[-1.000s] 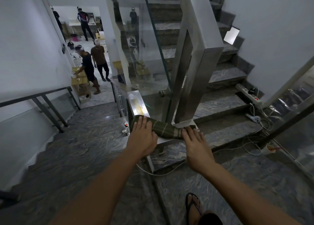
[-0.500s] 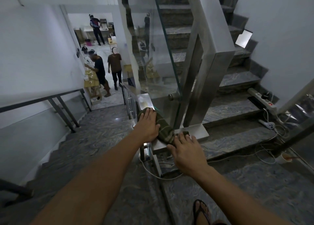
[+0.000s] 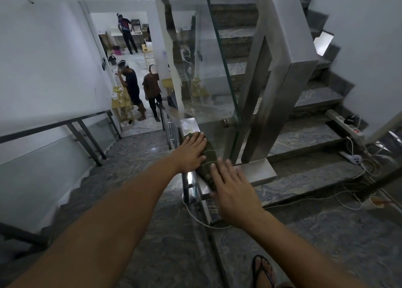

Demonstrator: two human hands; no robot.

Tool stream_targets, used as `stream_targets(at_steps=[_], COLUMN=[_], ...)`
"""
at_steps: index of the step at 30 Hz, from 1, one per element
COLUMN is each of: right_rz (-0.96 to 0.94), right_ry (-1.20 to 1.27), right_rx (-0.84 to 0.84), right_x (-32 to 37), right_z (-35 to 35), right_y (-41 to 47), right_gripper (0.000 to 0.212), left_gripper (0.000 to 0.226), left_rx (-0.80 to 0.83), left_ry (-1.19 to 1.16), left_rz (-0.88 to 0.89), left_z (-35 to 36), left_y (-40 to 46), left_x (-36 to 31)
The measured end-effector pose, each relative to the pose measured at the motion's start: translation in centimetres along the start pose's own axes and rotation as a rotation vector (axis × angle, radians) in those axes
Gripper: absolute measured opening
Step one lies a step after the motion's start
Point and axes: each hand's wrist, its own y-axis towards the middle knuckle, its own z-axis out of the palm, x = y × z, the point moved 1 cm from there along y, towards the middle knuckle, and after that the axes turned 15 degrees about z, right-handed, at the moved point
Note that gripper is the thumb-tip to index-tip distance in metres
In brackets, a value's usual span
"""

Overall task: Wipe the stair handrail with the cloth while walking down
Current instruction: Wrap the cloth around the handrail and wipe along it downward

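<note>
A dark green cloth lies lengthwise on the flat steel handrail that runs down the stairs ahead of me. My left hand presses flat on the cloth's far end, fingers stretched out. The near end is covered by my right hand, palm down with the fingers spread. Both hands hold the cloth against the rail top. Bare shiny rail shows just beyond my left hand.
A glass panel and steel post rise right of the rail. A power strip, cables and cup lie on the right steps. A wall rail runs left. Three people stand below. My sandalled foot is on the landing.
The cloth has swung from lying across the rail's corner to lying along the descending rail. My left hand slid forward down the rail and my right hand followed onto the cloth.
</note>
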Motion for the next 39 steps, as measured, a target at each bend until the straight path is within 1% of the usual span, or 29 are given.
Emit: stream_targets(at_steps=[1, 3, 4, 6, 8, 9, 11, 13, 16, 23, 31, 39], right_rz=[-0.035, -0.061, -0.056, -0.062, -0.068, -0.063, -0.029, -0.015, -0.006, 0.011, 0.041, 0.046], right_ry=[0.017, 0.034, 0.05, 0.092, 0.091, 0.093, 0.095, 0.12, 0.174, 0.212, 0.23, 0.239], right_rx=[0.048, 0.11, 0.12, 0.148, 0.141, 0.154, 0.179, 0.169, 0.143, 0.097, 0.136, 0.103], right_x=[-0.1, -0.1, -0.3, 1.1, 1.6, 1.9, 2.5, 3.2, 4.0, 4.7, 5.2, 5.4], right_z=[0.4, 0.6, 0.4, 1.5, 1.2, 1.4, 1.7, 1.8, 1.9, 2.3, 1.7, 1.5], right_y=[-0.1, -0.1, -0.2, 4.0, 4.2, 4.3, 4.0, 3.8, 3.7, 5.9, 8.5, 10.4], right_gripper=[0.067, 0.07, 0.069, 0.07, 0.079, 0.079, 0.064, 0.058, 0.058, 0.058, 0.065, 0.058], left_gripper=[0.065, 0.067, 0.068, 0.069, 0.07, 0.069, 0.069, 0.069, 0.069, 0.069, 0.067, 0.068], left_rx=[-0.019, -0.029, -0.025, -0.027, -0.052, -0.059, -0.063, -0.059, -0.043, -0.028, -0.03, -0.06], left_ry=[0.006, -0.006, -0.016, -0.047, -0.062, -0.049, -0.052, -0.075, -0.083, -0.079, -0.101, -0.128], left_rz=[0.004, 0.007, 0.0, -0.064, -0.064, -0.049, -0.032, -0.047, -0.045, -0.067, -0.075, -0.103], left_z=[0.0, -0.2, -0.3, -0.8, -1.0, -1.0, -1.0, -1.0, -1.4, -2.3, -3.0, -3.3], left_y=[0.1, 0.2, 0.3, 1.7, 1.9, 1.9, 1.8, 1.6, 1.5, 2.9, 4.1, 4.7], left_x=[-0.2, -0.2, -0.5, 3.0, 3.4, 3.5, 3.0, 3.3, 3.4, 5.0, 6.9, 8.5])
